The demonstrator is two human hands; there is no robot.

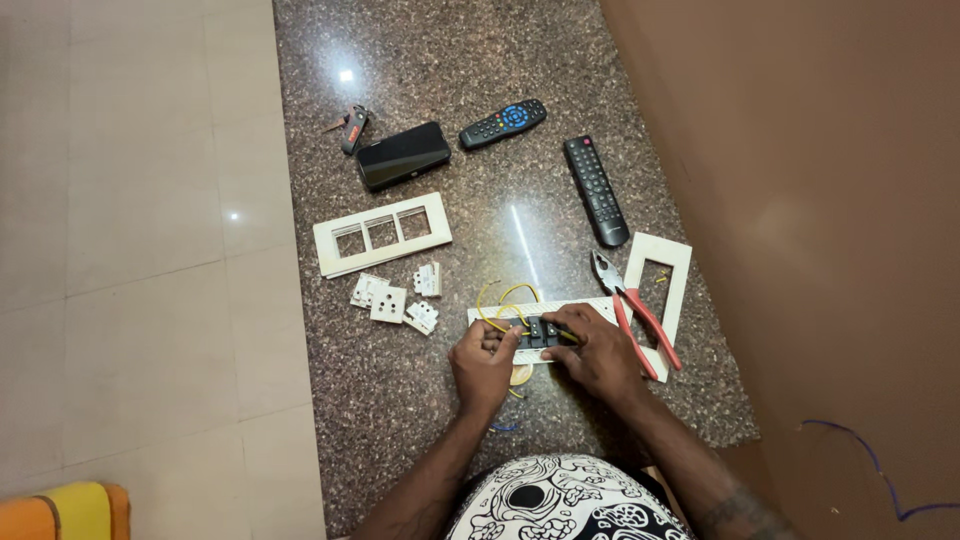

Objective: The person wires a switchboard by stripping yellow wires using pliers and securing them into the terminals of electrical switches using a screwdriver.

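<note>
My left hand (481,362) grips the left end of a white switch plate (590,310) that lies flat on the speckled granite counter (430,60). My right hand (597,352) pinches a small black switch module (541,331) seated in that plate. Yellow wires (505,301) loop out of the plate just above my left hand. My fingers cover part of the plate and the modules.
Red-handled pliers (632,310) lie on a white single-opening frame (661,278) to the right. A white three-opening frame (381,233), several loose white sockets (392,300), a black phone (403,155), two remotes (502,123) (596,189) and a small cutter (352,128) lie further back. A brown wall stands on the right.
</note>
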